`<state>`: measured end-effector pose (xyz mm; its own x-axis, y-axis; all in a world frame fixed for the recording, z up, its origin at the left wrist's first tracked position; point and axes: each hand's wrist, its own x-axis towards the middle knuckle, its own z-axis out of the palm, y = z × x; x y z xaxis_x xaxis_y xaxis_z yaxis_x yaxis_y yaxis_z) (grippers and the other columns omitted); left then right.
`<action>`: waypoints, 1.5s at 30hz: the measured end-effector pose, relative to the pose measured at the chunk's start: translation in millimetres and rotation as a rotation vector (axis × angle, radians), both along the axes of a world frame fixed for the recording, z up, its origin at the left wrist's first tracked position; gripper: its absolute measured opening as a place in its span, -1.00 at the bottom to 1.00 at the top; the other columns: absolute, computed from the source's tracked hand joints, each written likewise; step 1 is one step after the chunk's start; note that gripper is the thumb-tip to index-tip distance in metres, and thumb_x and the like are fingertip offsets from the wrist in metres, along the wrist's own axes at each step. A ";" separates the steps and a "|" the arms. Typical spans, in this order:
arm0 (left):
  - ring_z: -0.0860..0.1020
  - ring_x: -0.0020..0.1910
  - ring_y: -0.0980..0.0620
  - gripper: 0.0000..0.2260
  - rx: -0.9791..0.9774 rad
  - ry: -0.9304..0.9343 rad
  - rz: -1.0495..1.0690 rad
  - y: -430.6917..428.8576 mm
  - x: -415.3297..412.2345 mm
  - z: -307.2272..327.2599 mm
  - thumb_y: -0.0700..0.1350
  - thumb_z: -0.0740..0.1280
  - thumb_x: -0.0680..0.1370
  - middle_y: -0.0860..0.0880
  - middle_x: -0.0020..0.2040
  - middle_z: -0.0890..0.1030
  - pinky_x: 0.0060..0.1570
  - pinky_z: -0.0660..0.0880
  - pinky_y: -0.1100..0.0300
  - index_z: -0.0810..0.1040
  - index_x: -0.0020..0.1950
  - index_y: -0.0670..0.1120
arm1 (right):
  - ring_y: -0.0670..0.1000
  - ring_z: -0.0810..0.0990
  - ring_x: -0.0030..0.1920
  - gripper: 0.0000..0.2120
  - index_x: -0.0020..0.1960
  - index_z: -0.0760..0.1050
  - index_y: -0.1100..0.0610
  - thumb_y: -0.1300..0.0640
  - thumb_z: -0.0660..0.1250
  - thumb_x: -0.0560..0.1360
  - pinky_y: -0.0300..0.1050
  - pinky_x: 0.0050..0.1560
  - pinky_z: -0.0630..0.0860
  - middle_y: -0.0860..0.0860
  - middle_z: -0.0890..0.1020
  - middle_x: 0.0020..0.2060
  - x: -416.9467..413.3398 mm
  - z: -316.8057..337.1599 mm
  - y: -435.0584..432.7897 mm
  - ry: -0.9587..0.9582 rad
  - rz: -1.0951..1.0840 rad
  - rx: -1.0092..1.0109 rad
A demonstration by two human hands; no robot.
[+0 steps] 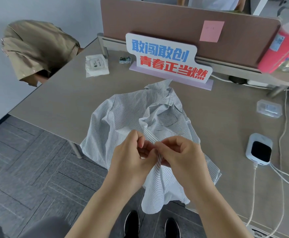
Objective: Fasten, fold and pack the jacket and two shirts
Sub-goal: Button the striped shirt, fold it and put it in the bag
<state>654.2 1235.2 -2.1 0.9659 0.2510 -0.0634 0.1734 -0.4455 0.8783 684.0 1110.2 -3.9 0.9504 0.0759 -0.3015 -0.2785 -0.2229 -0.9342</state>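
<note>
A white shirt with thin dark stripes (123, 114) lies crumpled on the grey desk (63, 93), collar toward the sign, its lower part hanging over the front edge. My left hand (133, 153) and my right hand (179, 152) meet at the shirt's front placket near the desk edge, both pinching the striped fabric between thumb and fingers. Any button under my fingers is hidden. An olive-tan garment (35, 48) is draped over a chair back at the far left, beyond the desk's corner.
A standing sign with blue and red characters (167, 57) is behind the shirt, before a brown partition (174, 23). A white packet (96, 65) lies back left. Right side: clear plastic box (269, 108), white charger device with cables (259, 150), red container (281, 48).
</note>
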 end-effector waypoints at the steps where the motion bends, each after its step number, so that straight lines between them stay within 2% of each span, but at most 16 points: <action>1: 0.59 -0.32 0.17 -0.68 0.005 -0.002 -0.006 0.3 0.0 -0.4 -0.21 0.40 0.44 0.11 -0.24 0.65 -0.32 0.48 0.35 0.25 -0.27 -0.03 | 0.02 0.69 -0.27 -0.90 -0.23 0.62 0.10 0.08 0.46 0.41 0.10 -0.06 0.64 0.02 0.69 -0.36 0.5 0.1 -0.5 0.014 0.010 -0.001; 5: 0.59 -0.31 0.17 -0.68 0.020 0.009 -0.016 -2.2 -1.8 -0.8 -0.18 0.41 0.45 0.18 -0.22 0.64 -0.31 0.49 0.34 0.24 -0.27 -0.05 | 0.03 0.67 -0.30 -0.82 -0.29 0.60 0.11 0.08 0.41 0.46 0.08 -0.10 0.63 0.03 0.67 -0.40 2.6 -2.1 -1.0 -0.034 0.036 -0.137; 9: 0.61 -0.28 0.09 -0.68 -0.015 0.026 0.004 -2.5 0.7 -1.5 -0.13 0.42 0.42 0.13 -0.23 0.66 -0.23 0.56 0.12 0.24 -0.28 -0.06 | -0.02 0.67 -0.32 -0.83 -0.24 0.56 0.12 0.10 0.36 0.51 0.09 -0.12 0.62 0.02 0.67 -0.39 1.4 -7.1 -0.2 -0.062 0.018 -0.135; 13: 0.57 -0.36 0.22 -0.65 0.007 0.019 -0.015 -1.4 4.5 -2.8 -0.15 0.43 0.43 0.13 -0.26 0.65 -0.35 0.47 0.32 0.23 -0.31 -0.04 | -0.01 0.68 -0.34 -0.86 -0.17 0.57 0.19 0.16 0.34 0.53 0.01 -0.14 0.66 0.06 0.67 -0.37 4.1 -8.1 0.2 0.023 -0.009 -0.008; 15: 0.55 -0.39 0.24 -0.65 0.017 0.013 -0.015 -0.1 5.8 -3.6 -0.15 0.42 0.44 0.11 -0.29 0.65 -0.37 0.43 0.37 0.23 -0.31 -0.03 | -0.03 0.64 -0.39 -0.81 -0.19 0.58 0.22 0.13 0.35 0.53 -0.05 -0.14 0.66 0.02 0.64 -0.43 8.0 -8.1 0.6 0.127 0.005 0.045; 17: 0.58 -0.35 0.18 -0.66 0.007 0.024 -0.017 1.0 6.8 -4.0 -0.15 0.42 0.44 0.06 -0.29 0.65 -0.33 0.50 0.29 0.24 -0.31 -0.04 | -0.06 0.53 -0.43 -0.72 -0.25 0.56 0.23 0.07 0.31 0.55 -0.08 -0.17 0.60 -0.02 0.54 -0.50 10.1 -8.6 0.4 0.214 0.052 0.020; 20: 0.59 -0.32 0.15 -0.65 -0.049 0.048 -0.019 0.8 6.3 -4.3 -0.17 0.43 0.44 0.06 -0.27 0.66 -0.25 0.53 0.20 0.24 -0.31 -0.04 | 0.04 0.40 -0.37 -0.65 -0.28 0.51 0.20 0.03 0.23 0.59 -0.02 -0.22 0.43 0.05 0.46 -0.45 9.3 -11.1 1.1 0.263 0.080 -0.011; 24: 0.59 -0.27 0.04 -0.63 -0.230 0.118 0.012 0.1 7.0 -3.4 -0.24 0.43 0.43 0.02 -0.31 0.65 -0.11 0.54 0.04 0.22 -0.29 -0.06 | 0.09 0.33 -0.29 -0.59 -0.18 0.53 0.34 0.05 0.14 0.63 0.00 -0.15 0.36 0.08 0.39 -0.42 6.1 -14.6 2.8 0.296 0.075 0.111; 27: 0.60 -0.26 -0.04 -0.63 -0.382 0.198 0.046 -2.4 9.5 -0.9 -0.30 0.39 0.44 -0.04 -0.33 0.61 0.00 0.55 -0.11 0.20 -0.28 -0.05 | -0.08 0.43 -0.43 -0.62 -0.23 0.53 0.24 0.11 0.10 0.65 -0.22 -0.28 0.40 -0.04 0.45 -0.53 5.6 -14.3 2.9 0.310 0.050 0.178; 29: 0.62 -0.25 -0.06 -0.63 -0.392 0.197 0.067 -3.2 11.7 -1.0 -0.30 0.39 0.44 -0.05 -0.32 0.62 0.01 0.55 -0.11 0.20 -0.28 -0.04 | -0.17 0.41 -0.52 -0.61 -0.27 0.50 0.21 0.11 0.10 0.65 -0.29 -0.40 0.37 -0.10 0.45 -0.58 5.7 -13.5 3.5 0.281 0.037 0.174; 33: 0.59 -0.28 -0.03 -0.62 -0.357 0.164 0.114 -2.4 15.5 0.9 -0.26 0.41 0.44 -0.09 -0.32 0.62 -0.07 0.54 -0.07 0.20 -0.29 -0.03 | 0.08 0.39 -0.39 -0.53 -0.18 0.47 0.39 -0.05 0.22 0.58 -0.01 -0.29 0.41 0.10 0.45 -0.45 5.8 -16.1 6.8 0.155 -0.013 0.085; 36: 0.61 -0.27 -0.02 -0.63 -0.352 0.160 0.146 -2.9 16.5 2.4 -0.28 0.39 0.44 -0.14 -0.30 0.62 -0.11 0.54 0.00 0.19 -0.29 -0.04 | 0.06 0.54 -0.39 -0.66 -0.23 0.54 0.19 -0.06 0.29 0.53 0.02 -0.25 0.54 0.06 0.59 -0.44 1.4 -16.0 6.8 0.022 -0.026 -0.039; 38: 0.65 -0.24 -0.07 -0.62 -0.386 0.166 0.145 -3.6 16.9 2.0 -0.31 0.38 0.44 -0.21 -0.25 0.66 0.02 0.56 -0.11 0.18 -0.29 -0.05 | -0.03 0.52 -0.41 -0.73 -0.25 0.53 0.15 0.02 0.28 0.56 -0.07 -0.29 0.52 0.01 0.59 -0.47 -0.8 -15.9 6.4 -0.035 -0.037 -0.036; 41: 0.65 -0.25 -0.11 -0.61 -0.462 0.191 0.134 -3.6 16.9 1.7 -0.35 0.36 0.45 -0.27 -0.24 0.66 0.08 0.54 -0.22 0.18 -0.29 -0.04 | -0.10 0.48 -0.43 -0.72 -0.23 0.53 0.17 0.05 0.24 0.58 -0.15 -0.34 0.47 -0.05 0.54 -0.50 -1.5 -17.6 8.0 -0.013 -0.023 -0.038; 44: 0.60 -0.27 -0.09 -0.62 -0.501 0.207 0.134 -2.4 15.3 0.8 -0.36 0.35 0.45 -0.23 -0.30 0.60 0.07 0.54 -0.26 0.18 -0.29 -0.04 | 0.00 0.51 -0.38 -0.71 -0.24 0.54 0.21 0.05 0.27 0.56 0.11 -0.21 0.57 -0.02 0.55 -0.49 -0.4 -18.8 10.3 0.068 -0.056 0.021; 45: 0.60 -0.25 -0.10 -0.62 -0.505 0.208 0.134 -2.3 14.7 0.9 -0.35 0.36 0.45 -0.23 -0.30 0.59 0.06 0.54 -0.26 0.18 -0.29 -0.04 | 0.02 0.54 -0.37 -0.73 -0.24 0.55 0.19 0.05 0.29 0.55 0.13 -0.17 0.58 -0.01 0.57 -0.47 0.2 -18.9 10.5 0.082 -0.066 0.024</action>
